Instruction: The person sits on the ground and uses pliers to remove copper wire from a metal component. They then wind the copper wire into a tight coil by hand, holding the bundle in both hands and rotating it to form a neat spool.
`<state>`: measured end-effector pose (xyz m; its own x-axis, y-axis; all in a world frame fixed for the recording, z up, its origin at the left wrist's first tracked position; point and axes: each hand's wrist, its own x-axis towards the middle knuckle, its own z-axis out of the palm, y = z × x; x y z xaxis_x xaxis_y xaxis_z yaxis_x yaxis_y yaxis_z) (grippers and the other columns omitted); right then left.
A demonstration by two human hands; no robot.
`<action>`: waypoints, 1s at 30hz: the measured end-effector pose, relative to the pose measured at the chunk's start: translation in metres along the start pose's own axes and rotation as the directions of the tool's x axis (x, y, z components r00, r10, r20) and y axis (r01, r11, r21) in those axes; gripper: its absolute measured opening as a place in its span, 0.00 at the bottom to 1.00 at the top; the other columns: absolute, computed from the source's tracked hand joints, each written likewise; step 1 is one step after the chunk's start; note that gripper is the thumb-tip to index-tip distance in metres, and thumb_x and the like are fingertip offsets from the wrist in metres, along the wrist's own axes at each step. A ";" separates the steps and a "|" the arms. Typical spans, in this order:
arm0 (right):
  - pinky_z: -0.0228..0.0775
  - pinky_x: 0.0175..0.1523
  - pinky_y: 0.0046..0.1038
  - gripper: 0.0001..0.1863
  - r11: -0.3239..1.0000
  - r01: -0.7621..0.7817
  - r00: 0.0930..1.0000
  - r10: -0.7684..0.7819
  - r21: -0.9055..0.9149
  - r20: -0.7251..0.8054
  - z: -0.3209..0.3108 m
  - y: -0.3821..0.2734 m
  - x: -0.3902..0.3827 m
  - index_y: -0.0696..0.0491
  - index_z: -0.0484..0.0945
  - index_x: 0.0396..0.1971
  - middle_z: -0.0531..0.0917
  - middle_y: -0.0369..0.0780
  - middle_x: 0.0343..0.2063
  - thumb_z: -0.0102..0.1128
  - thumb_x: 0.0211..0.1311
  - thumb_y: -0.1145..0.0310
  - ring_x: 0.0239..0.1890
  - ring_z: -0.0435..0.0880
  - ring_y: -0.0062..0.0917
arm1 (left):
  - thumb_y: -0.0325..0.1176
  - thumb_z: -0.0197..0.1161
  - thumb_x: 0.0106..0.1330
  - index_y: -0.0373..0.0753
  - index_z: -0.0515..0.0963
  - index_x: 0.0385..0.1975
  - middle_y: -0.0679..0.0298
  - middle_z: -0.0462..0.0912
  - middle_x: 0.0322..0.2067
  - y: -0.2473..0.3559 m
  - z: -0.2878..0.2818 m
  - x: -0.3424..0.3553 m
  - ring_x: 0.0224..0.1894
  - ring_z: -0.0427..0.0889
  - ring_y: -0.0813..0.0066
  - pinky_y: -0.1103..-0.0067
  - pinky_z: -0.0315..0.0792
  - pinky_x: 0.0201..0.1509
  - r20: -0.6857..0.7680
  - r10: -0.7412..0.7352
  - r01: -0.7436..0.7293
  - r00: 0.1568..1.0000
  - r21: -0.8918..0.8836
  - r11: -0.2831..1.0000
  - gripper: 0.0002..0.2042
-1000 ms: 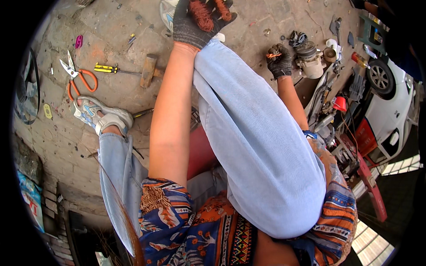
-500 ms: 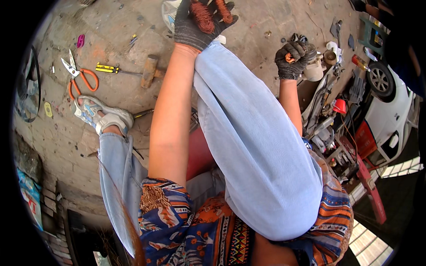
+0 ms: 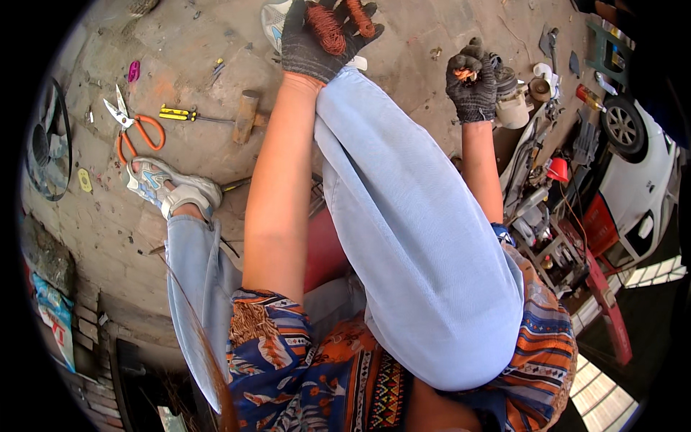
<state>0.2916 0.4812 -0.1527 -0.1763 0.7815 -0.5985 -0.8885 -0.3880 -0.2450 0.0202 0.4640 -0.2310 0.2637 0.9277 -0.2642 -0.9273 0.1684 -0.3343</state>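
Observation:
A dark grey work glove covers my left hand (image 3: pixel 311 54) at the top of the view, past my raised knee. Its fingers curl about a bundle of reddish copper wire (image 3: pixel 326 29), part of which stands out between the fingers. My right hand (image 3: pixel 473 90), gloved too, is held palm up to the right of the knee. The fingers are bent in over small orange copper pieces (image 3: pixel 464 74) in the palm. A pale, cylinder-shaped motor part (image 3: pixel 512 109) lies just beyond that hand.
Left on the ground are orange-handled shears (image 3: pixel 129 124), a yellow screwdriver (image 3: pixel 178 114) and a hammer (image 3: pixel 246 117). A fan-like round part (image 3: pixel 49 144) lies at far left. Metal scrap (image 3: pixel 529 155) and a red funnel-shaped thing (image 3: pixel 558 169) are at right, near a white car (image 3: pixel 633 194).
My right hand has moved slightly up, and its palm has turned more upward, showing more of the copper pieces. My left hand keeps its hold on the wire, almost still.

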 end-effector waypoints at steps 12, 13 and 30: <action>0.75 0.36 0.33 0.05 0.878 -0.150 0.762 -0.189 -0.454 -0.619 -0.172 -0.048 -0.052 0.51 0.73 0.31 0.74 0.33 0.19 0.56 0.66 0.67 0.19 0.71 0.24 | 0.56 0.56 0.60 0.43 0.73 0.54 0.54 0.72 0.57 -0.003 0.003 -0.001 0.60 0.67 0.49 0.46 0.54 0.65 -0.006 -0.002 0.002 1.000 0.030 1.000 0.28; 0.74 0.29 0.32 0.07 0.820 -0.192 0.729 -0.248 -0.539 -0.638 -0.171 -0.041 -0.047 0.52 0.74 0.29 0.75 0.35 0.19 0.57 0.65 0.66 0.18 0.73 0.24 | 0.56 0.56 0.60 0.43 0.73 0.54 0.54 0.72 0.57 -0.003 0.002 -0.001 0.60 0.67 0.49 0.46 0.54 0.65 0.007 -0.003 0.003 1.000 0.036 0.999 0.28; 0.70 0.20 0.31 0.14 0.039 -0.537 0.754 -0.425 -0.842 -0.501 -0.140 -0.029 -0.011 0.57 0.78 0.35 0.80 0.43 0.17 0.62 0.57 0.61 0.11 0.76 0.28 | 0.55 0.58 0.59 0.42 0.73 0.54 0.54 0.72 0.56 -0.001 0.005 -0.003 0.60 0.67 0.50 0.47 0.54 0.65 -0.012 -0.002 0.002 1.000 0.007 1.000 0.28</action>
<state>0.3789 0.4155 -0.2452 0.4564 0.5097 -0.7293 0.4172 -0.8466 -0.3306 0.0192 0.4630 -0.2259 0.2688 0.9232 -0.2745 -0.9287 0.1729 -0.3281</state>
